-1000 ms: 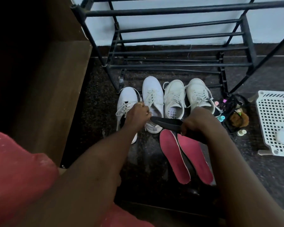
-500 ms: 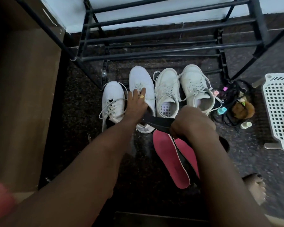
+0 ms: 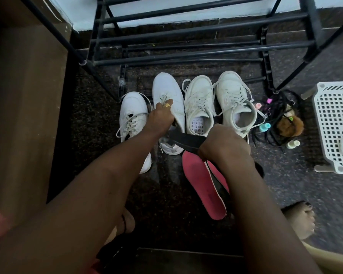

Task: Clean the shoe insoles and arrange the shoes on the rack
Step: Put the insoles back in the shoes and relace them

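Several white sneakers stand in a row on the dark floor before a black metal shoe rack (image 3: 186, 28). My left hand (image 3: 160, 119) grips the tongue and collar of the second sneaker (image 3: 167, 91) from the left. My right hand (image 3: 224, 147) is closed on a black insole (image 3: 183, 140) whose front end reaches into that sneaker's opening. Two pink insoles lie side by side on the floor just below: one (image 3: 203, 184) in full view, the other (image 3: 218, 175) mostly hidden under my right forearm.
A wooden cabinet (image 3: 26, 105) stands at the left. A white perforated plastic basket (image 3: 335, 125) sits at the right. Between it and the shoes lies a heap of black cords, small coloured bottles and a brown fluffy thing (image 3: 289, 125). My bare foot (image 3: 299, 218) is at lower right.
The view has tilted down and closer. My left hand has moved from the leftmost sneaker to the second one, and the black insole's tip now reaches into that shoe.
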Tool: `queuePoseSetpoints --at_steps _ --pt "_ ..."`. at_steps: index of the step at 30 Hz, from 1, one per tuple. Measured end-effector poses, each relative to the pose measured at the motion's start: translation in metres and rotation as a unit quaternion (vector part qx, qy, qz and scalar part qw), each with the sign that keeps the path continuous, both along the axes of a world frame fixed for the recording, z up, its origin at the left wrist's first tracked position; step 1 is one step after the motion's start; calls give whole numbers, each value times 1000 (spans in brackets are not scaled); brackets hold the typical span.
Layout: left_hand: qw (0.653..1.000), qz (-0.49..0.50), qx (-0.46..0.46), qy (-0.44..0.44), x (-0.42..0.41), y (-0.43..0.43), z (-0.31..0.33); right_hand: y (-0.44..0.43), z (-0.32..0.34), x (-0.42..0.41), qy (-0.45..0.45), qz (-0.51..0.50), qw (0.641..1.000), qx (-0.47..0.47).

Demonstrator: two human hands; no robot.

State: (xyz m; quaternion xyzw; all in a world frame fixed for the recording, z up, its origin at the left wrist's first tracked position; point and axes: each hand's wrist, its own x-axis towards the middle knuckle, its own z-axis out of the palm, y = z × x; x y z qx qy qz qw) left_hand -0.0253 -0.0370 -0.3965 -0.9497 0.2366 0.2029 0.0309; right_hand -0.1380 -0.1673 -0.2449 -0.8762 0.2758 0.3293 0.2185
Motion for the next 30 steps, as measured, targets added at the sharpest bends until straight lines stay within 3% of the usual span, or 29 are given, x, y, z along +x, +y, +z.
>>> queuePoseSetpoints --at_steps 2,3,5,11,24,30 --pt "987 -88 134 -33 7 10 5 7 0 1 -13 11 1000 16" --pt "978 -139 155 -4 9 10 12 11 0 0 -19 14 1000 21" --pt "977 -184 105 -3 15 14 17 20 1 -2 -24 16 999 27" --pt "990 -134 -34 35 28 29 17 51 -8 -10 -42 29 998 46" --pt "984 -145 -53 91 41 27 19 114 -77 -1 -100 74 992 -16" --pt "979 -106 -159 74 32 42 5 99 -105 19 -145 129 980 -45"
